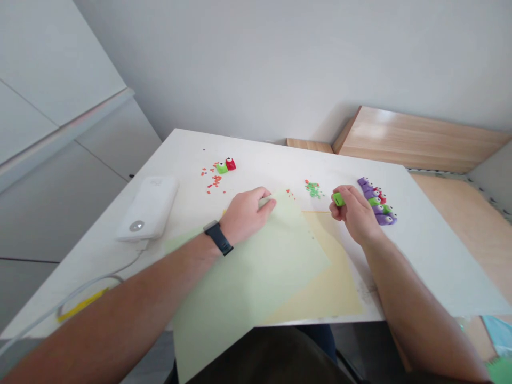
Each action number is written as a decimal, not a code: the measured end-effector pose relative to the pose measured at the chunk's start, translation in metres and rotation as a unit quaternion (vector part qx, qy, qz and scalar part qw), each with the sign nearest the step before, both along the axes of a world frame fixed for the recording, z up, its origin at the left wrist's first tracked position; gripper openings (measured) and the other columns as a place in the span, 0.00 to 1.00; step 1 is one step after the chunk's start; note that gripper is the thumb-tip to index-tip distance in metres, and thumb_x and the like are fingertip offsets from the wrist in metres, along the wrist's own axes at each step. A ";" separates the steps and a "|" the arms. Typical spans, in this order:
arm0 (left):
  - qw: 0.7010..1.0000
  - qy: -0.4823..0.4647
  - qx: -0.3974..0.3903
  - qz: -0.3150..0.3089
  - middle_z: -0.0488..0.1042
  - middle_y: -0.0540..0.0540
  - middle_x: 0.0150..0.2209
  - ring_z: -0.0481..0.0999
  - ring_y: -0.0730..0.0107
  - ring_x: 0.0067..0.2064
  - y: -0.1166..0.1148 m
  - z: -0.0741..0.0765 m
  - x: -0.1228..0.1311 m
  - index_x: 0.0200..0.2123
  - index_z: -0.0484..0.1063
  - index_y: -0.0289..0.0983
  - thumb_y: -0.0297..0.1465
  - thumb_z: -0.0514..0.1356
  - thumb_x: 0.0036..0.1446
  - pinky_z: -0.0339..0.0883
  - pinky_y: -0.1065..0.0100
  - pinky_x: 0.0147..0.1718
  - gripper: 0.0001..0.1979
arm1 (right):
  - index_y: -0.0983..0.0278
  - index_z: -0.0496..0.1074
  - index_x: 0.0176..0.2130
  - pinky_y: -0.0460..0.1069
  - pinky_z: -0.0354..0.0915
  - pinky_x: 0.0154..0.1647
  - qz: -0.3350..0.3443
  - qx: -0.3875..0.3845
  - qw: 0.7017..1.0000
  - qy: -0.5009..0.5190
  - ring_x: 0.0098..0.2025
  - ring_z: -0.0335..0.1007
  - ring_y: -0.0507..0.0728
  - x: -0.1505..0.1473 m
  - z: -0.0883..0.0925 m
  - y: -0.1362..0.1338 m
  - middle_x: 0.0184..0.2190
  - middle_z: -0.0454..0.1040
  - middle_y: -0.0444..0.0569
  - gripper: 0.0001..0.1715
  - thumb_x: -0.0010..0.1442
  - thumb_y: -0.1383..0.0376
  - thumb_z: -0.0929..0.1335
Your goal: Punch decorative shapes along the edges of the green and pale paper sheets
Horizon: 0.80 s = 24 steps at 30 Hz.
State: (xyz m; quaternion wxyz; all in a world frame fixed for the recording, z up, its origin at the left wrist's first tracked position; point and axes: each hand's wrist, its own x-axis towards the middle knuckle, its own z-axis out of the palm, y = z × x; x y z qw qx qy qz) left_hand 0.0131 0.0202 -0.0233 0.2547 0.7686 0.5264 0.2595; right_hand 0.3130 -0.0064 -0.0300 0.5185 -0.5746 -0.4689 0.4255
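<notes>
My left hand [250, 213], with a dark watch on its wrist, pinches the top edge of a pale green paper sheet [256, 272]. That sheet overlaps a yellow sheet [332, 277] and hangs past the table's front edge. On the right, my right hand [352, 210] is closed round a small bright green object [338, 199]. Green paper bits [314, 189] lie just left of it, and orange bits [215, 182] are scattered beyond my left hand. Beside those sit a small green piece [221, 168] and a red piece [230, 164], each with an eye.
Several purple, green and red pieces with eyes [378, 202] are grouped right of my right hand. A white power bank [150, 208] with a cable lies at the left of the white table [256, 160], near a yellow strip [82, 305]. Wooden boards [416, 136] stand behind.
</notes>
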 end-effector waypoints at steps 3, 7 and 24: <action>1.000 0.013 -0.014 -0.007 0.77 0.51 0.28 0.70 0.67 0.28 -0.002 0.002 -0.001 0.44 0.77 0.39 0.44 0.57 0.68 0.58 0.65 0.31 0.16 | 0.57 0.70 0.40 0.48 0.53 0.23 0.000 -0.027 1.000 0.013 0.23 0.61 0.52 0.003 -0.001 -0.001 0.25 0.65 0.39 0.16 0.67 0.48 0.70; 0.999 0.020 -0.021 -0.015 0.75 0.52 0.27 0.69 0.68 0.27 -0.003 0.001 -0.001 0.44 0.77 0.39 0.45 0.57 0.68 0.57 0.65 0.31 0.17 | 0.56 0.69 0.40 0.49 0.60 0.27 0.003 -0.024 0.999 -0.026 0.25 0.65 0.53 0.000 -0.001 -0.005 0.24 0.67 0.39 0.17 0.65 0.47 0.72; 0.996 0.006 -0.054 -0.077 0.67 0.55 0.24 0.65 0.71 0.26 -0.007 0.009 0.001 0.35 0.73 0.39 0.42 0.58 0.66 0.53 0.66 0.30 0.13 | 0.60 0.71 0.40 0.53 0.75 0.39 0.231 -0.090 0.968 -0.034 0.39 0.80 0.58 -0.010 0.025 -0.022 0.39 0.83 0.52 0.19 0.66 0.48 0.73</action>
